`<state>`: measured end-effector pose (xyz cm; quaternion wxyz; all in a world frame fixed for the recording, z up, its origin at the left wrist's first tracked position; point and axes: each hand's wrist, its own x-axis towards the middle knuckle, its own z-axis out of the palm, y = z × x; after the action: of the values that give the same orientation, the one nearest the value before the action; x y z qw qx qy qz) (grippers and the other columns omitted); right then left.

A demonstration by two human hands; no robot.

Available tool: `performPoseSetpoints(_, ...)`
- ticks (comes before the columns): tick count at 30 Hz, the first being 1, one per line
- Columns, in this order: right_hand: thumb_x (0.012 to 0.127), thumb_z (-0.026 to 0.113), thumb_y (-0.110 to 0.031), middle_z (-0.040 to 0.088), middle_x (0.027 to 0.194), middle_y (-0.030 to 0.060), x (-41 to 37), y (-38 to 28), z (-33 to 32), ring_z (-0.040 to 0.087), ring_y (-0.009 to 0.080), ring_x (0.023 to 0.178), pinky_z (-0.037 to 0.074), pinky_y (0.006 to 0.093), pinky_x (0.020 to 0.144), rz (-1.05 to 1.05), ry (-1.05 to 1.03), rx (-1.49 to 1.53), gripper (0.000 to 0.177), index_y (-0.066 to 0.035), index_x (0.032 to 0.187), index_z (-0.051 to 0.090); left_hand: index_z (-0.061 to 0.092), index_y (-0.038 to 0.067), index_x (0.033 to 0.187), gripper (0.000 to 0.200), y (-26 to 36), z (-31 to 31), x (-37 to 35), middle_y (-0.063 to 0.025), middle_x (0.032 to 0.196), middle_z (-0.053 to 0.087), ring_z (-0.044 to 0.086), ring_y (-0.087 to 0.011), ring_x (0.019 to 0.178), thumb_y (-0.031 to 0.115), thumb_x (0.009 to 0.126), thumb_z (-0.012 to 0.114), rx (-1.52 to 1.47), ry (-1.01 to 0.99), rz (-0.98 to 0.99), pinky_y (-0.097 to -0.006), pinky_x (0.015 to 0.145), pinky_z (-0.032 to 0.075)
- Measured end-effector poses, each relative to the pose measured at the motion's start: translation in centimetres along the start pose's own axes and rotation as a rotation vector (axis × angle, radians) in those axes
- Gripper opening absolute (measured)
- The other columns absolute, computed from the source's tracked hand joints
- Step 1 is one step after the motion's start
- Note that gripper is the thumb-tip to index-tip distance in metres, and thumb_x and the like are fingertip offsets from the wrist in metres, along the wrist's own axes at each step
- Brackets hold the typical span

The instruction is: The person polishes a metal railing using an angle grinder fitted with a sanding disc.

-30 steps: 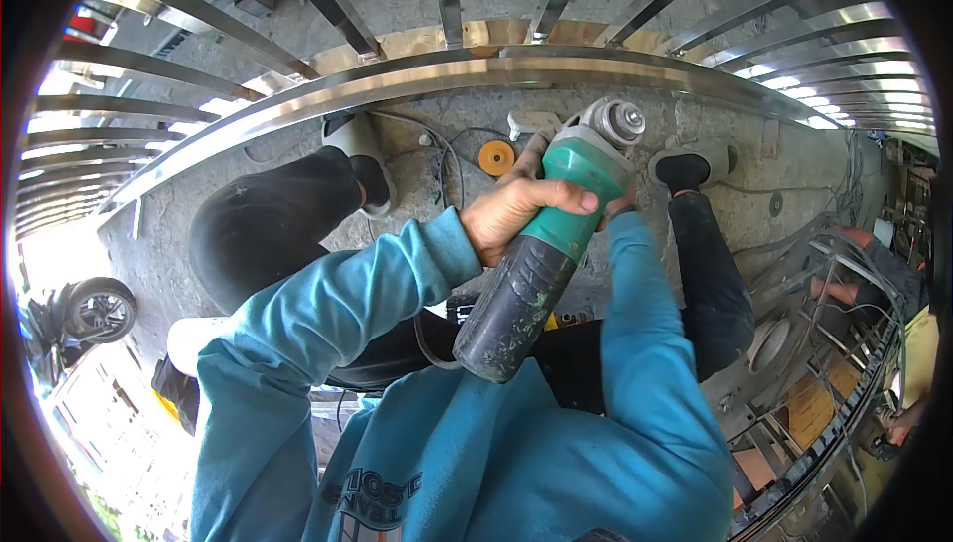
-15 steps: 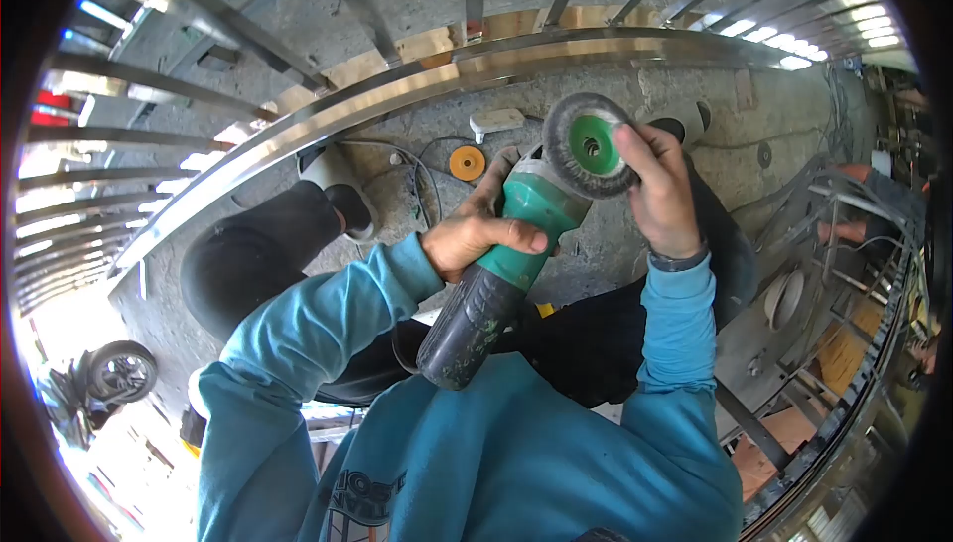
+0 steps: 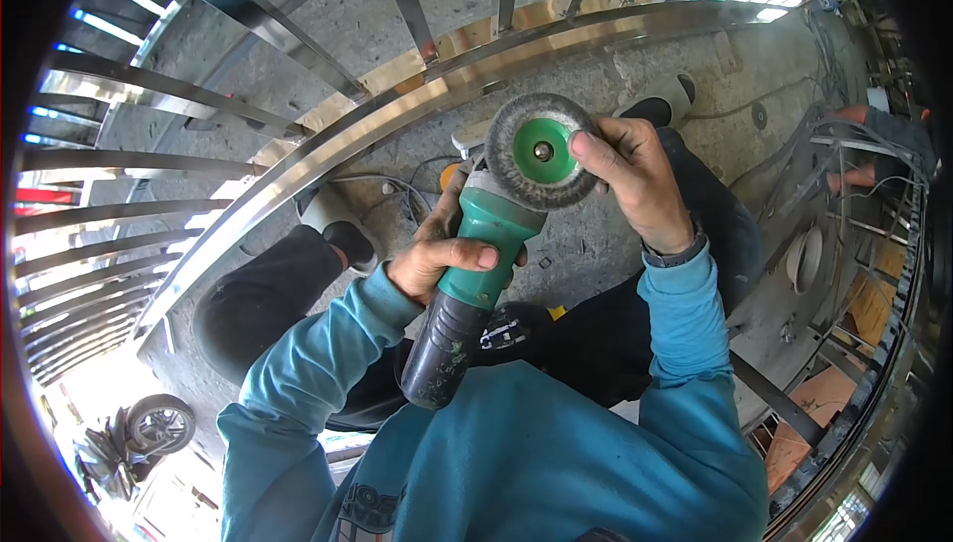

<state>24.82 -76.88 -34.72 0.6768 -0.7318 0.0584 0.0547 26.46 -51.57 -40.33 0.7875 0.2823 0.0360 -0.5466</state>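
Observation:
A green and black angle grinder (image 3: 476,249) lies tilted across my lap area, its head pointing up. My left hand (image 3: 444,249) is wrapped round its green body, thumb on top. On the grinder's head sits a round grey disc with a green centre (image 3: 541,152), and a metal spindle end shows in the middle. My right hand (image 3: 640,180) grips the disc's right edge, thumb on the front face and fingers partly hidden behind.
A shiny metal frame with bars (image 3: 437,80) curves across the front and left. Behind the disc lie a pale block (image 3: 471,135), an orange disc (image 3: 449,177) and a cable (image 3: 397,183). A motorbike wheel (image 3: 161,425) is lower left; another person's arm (image 3: 852,180) is at right.
The grinder, disc and both my hands have shifted left in view. The disc faces the camera more squarely, and the spindle end now shows in its centre. The orange disc is now mostly covered.

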Motion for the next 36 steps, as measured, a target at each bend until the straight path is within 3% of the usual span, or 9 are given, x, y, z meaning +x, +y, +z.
performPoseSetpoints(5, 0.094, 0.071, -0.045, 0.05, 0.055, -0.0051, 0.3, -0.8, -0.9, 0.041, 0.0029, 0.055, 0.028, 0.0263, 0.051, -0.006, -0.062, -0.205, 0.052, -0.004, 0.062, 0.063, -0.001, 0.015, 0.161, 0.122, 0.0, 0.0, -0.2, -0.023, 0.127, 0.056, 0.068, -0.0364, 0.1, 0.008, 0.069, 0.08, -0.017, -0.002, 0.006, -0.0474, 0.083, 0.06)
performPoseSetpoints(10, 0.086, 0.076, -0.056, 0.049, 0.055, -0.0041, 0.2, -0.4, -1.2, 0.042, 0.0045, 0.052, 0.027, 0.0251, 0.047, -0.178, 0.16, -0.363, 0.054, -0.004, 0.093, 0.067, 0.001, 0.015, 0.161, 0.12, -0.5, -0.6, -0.1, -0.0232, 0.128, 0.056, 0.069, -0.037, 0.099, 0.006, 0.07, 0.08, -0.01, -0.017, -0.006, -0.0479, 0.085, 0.059)
performPoseSetpoints(11, 0.082, 0.078, -0.058, 0.054, 0.06, -0.0033, 0.2, -1.1, -1.2, 0.044, 0.0042, 0.052, 0.031, 0.0247, 0.046, -0.234, 0.123, -0.359, 0.065, -0.003, 0.113, 0.064, 0.001, 0.015, 0.161, 0.12, -0.4, -0.5, -0.1, -0.0232, 0.128, 0.056, 0.069, -0.037, 0.099, 0.006, 0.07, 0.08, -0.01, -0.015, -0.005, -0.0479, 0.085, 0.059)
performPoseSetpoints(15, 0.077, 0.087, -0.047, 0.069, 0.083, 0.0075, -0.4, -3.3, -0.4, 0.056, 0.0087, 0.058, 0.043, 0.0261, 0.051, -0.217, -0.065, -0.622, 0.074, 0.001, 0.128, 0.061, 0.0, 0.015, 0.161, 0.121, -0.4, -0.2, -0.2, -0.0235, 0.128, 0.057, 0.07, -0.0375, 0.098, 0.005, 0.07, 0.079, -0.008, 0.0, -0.016, -0.0486, 0.086, 0.059)
performPoseSetpoints(21, 0.073, 0.09, -0.047, 0.074, 0.102, 0.0173, -0.1, -2.6, -0.1, 0.07, 0.018, 0.08, 0.056, 0.0318, 0.069, -0.306, -0.058, -0.638, 0.079, 0.001, 0.129, 0.061, 0.001, 0.016, 0.161, 0.119, -0.5, -0.4, -0.3, -0.0231, 0.128, 0.057, 0.07, -0.0374, 0.099, 0.003, 0.071, 0.078, -0.012, 0.029, -0.033, -0.0486, 0.086, 0.059)
performPoseSetpoints(25, 0.081, 0.084, -0.043, 0.071, 0.089, 0.0112, -0.3, -3.3, -0.4, 0.064, 0.0142, 0.07, 0.052, 0.0305, 0.062, -0.304, -0.028, -0.614, 0.068, 0.001, 0.127, 0.061, 0.002, 0.018, 0.161, 0.119, -0.4, -0.4, -0.1, -0.0222, 0.127, 0.057, 0.069, -0.0374, 0.1, 0.004, 0.07, 0.078, -0.009, 0.019, -0.025, -0.0482, 0.086, 0.059)
performPoseSetpoints(30, 0.095, 0.056, -0.017, 0.048, 0.072, 0.0012, -0.6, -2.7, -0.8, 0.04, 0.0073, 0.061, 0.035, 0.028, 0.055, -0.262, 0.091, -0.201, 0.032, -0.001, 0.121, 0.062, 0.002, 0.019, 0.161, 0.119, -0.7, -0.9, 0.1, -0.0221, 0.128, 0.057, 0.069, -0.0374, 0.1, 0.003, 0.07, 0.078, -0.018, -0.005, -0.014, -0.048, 0.086, 0.059)
performPoseSetpoints(31, 0.092, 0.054, -0.004, 0.057, 0.078, 0.0044, -0.6, -2.5, -1.2, 0.05, 0.0085, 0.066, 0.042, 0.0272, 0.059, -0.296, 0.065, -0.293, 0.03, -0.001, 0.12, 0.062, 0.002, 0.019, 0.161, 0.119, -0.7, -0.9, 0.1, -0.0222, 0.128, 0.057, 0.069, -0.0373, 0.101, 0.002, 0.07, 0.078, -0.03, -0.007, -0.02, -0.0479, 0.086, 0.059)
performPoseSetpoints(36, 0.083, 0.064, 0.01, 0.071, 0.094, 0.0107, -0.4, -2.1, 1.0, 0.069, 0.0156, 0.083, 0.055, 0.0305, 0.073, -0.434, 0.253, -0.349, 0.033, -0.002, 0.114, 0.065, 0.007, 0.02, 0.16, 0.115, -1.1, -0.7, 0.0, -0.0224, 0.128, 0.056, 0.068, -0.038, 0.101, 0.002, 0.07, 0.077, -0.007, 0.046, -0.035, -0.0483, 0.081, 0.061)
